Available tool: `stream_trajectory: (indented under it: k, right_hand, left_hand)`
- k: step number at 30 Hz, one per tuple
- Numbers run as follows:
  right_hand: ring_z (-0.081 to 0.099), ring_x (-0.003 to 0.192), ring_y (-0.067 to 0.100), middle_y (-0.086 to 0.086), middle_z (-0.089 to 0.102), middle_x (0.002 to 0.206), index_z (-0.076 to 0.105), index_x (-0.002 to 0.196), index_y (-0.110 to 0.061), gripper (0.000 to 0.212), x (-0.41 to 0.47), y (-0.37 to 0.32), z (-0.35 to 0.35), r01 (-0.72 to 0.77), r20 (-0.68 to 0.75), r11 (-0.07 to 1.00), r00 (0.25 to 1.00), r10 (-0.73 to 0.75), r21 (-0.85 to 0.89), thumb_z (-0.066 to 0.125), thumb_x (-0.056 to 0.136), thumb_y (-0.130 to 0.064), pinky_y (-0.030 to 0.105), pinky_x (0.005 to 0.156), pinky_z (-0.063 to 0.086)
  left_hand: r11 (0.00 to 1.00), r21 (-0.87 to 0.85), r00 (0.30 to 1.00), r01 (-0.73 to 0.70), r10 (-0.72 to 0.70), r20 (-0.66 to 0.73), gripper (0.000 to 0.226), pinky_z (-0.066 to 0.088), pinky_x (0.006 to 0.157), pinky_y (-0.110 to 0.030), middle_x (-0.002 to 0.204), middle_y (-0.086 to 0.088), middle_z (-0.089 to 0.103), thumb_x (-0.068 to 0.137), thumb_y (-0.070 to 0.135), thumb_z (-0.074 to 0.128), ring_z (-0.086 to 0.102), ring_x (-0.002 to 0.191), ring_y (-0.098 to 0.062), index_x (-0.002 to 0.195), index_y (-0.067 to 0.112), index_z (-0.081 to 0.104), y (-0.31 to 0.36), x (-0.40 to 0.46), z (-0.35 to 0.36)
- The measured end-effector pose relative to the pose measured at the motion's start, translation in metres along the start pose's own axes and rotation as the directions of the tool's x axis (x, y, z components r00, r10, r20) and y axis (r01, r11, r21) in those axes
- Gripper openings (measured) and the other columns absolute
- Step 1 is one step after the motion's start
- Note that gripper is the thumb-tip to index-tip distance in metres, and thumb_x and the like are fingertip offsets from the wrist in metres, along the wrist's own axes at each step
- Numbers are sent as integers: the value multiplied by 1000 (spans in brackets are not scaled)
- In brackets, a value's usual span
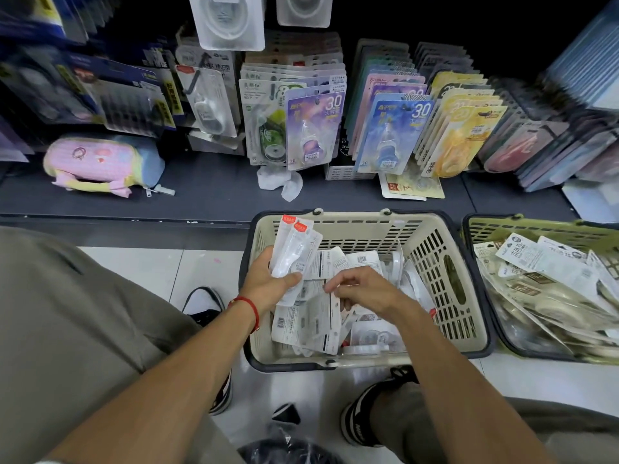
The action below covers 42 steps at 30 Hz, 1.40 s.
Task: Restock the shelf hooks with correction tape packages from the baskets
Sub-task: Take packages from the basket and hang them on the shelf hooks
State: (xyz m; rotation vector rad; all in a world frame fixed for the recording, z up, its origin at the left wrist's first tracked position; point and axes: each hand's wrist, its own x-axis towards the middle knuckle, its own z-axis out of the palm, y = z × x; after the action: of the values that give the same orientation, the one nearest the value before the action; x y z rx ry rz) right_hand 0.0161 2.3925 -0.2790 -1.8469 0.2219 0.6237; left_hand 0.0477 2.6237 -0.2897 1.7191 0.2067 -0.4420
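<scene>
White blister packages (294,249) with red header tabs stand fanned in the left hand (268,279) at centre frame, tabs uppermost, probably so that their hang holes line up for the hooks. The left thumb and fingers are closed around the lower ends of this stack, the wrist bent back above the near left rim of the beige basket (449,289). The right hand (361,289) reaches palm-down into the basket, its fingers (335,285) curled and pinching the edge of one loose package (315,319) lying barcode-side up; this reads as gathering a further piece for the stack. More packages lie jumbled in the basket, which sits on the floor against the shelf (207,192), within easy reach of both forearms. A second basket (502,226) at right frame holds other packs. Hanging rows (315,128) across the upper frame already look fairly full; which hook awaits this stock cannot be told.
</scene>
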Motion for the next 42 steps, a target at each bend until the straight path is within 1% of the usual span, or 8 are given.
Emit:
stream_trajectory:
  k: [3,10,17,21,26,32,38,42]
  right_hand:
    - [76,80,15,13,81,93,79,104,-5,15,-10,-9,-17,-13,64,997,998,9,72,76,89,-2,14,72,55]
    - [63,53,20,9,73,71,74,90,-4,11,-2,-7,-28,110,-281,992,955,-89,61,76,95,-14,24,48,45]
    - [49,43,15,10,66,57,76,94,-8,12,18,-18,-18,132,-354,978,933,-68,160,74,98,-20,25,45,41]
    - [61,49,14,10,74,80,74,100,-7,17,42,-22,-1,237,-466,930,881,-84,281,69,102,-23,25,46,46]
    - [59,129,28,6,61,144,59,146,-17,47,71,22,5,44,-263,852,942,-209,-522,68,99,-17,43,109,48]
    - [49,137,26,2,56,151,57,146,-23,43,87,35,35,4,-206,544,923,-325,-839,59,104,-24,38,110,41]
    - [64,88,18,5,73,94,74,97,-17,18,54,-24,-13,187,-490,944,817,-304,-273,71,98,-35,15,73,45]
    - [53,66,7,-8,65,68,70,73,-26,24,10,-84,-65,354,-568,927,740,-360,-126,76,95,-34,25,65,42]
  left_hand:
    - [1000,5,1000,15,-15,21,49,52,70,-23,110,11,71,87,13,84,67,100,-7,121,38,61,0,0,-1]
    - [997,-40,997,71,-69,34,38,54,64,-24,104,13,72,87,13,76,70,94,-9,104,45,64,6,-3,0]
    - [875,-315,871,368,-206,446,50,55,101,-63,130,-13,72,91,35,78,69,121,-38,137,27,60,4,-17,5]
    - [914,-315,947,254,-169,273,71,58,98,-59,124,-11,75,76,7,90,73,114,-35,138,23,58,10,-19,-1]
    - [871,-476,988,126,-66,141,71,64,77,-44,122,-7,77,70,11,88,77,107,-29,134,24,59,31,-18,-35]
    - [839,-533,992,108,-54,116,73,63,87,-53,129,-4,74,75,14,85,74,114,-29,140,32,55,39,-23,-62]
    - [851,-513,989,113,-46,142,69,59,80,-69,128,-2,73,76,19,92,74,112,-38,131,44,59,43,-20,-72]
    - [917,-398,991,20,34,130,77,63,79,-61,124,5,74,61,29,99,77,107,-28,126,42,60,64,-18,-59]
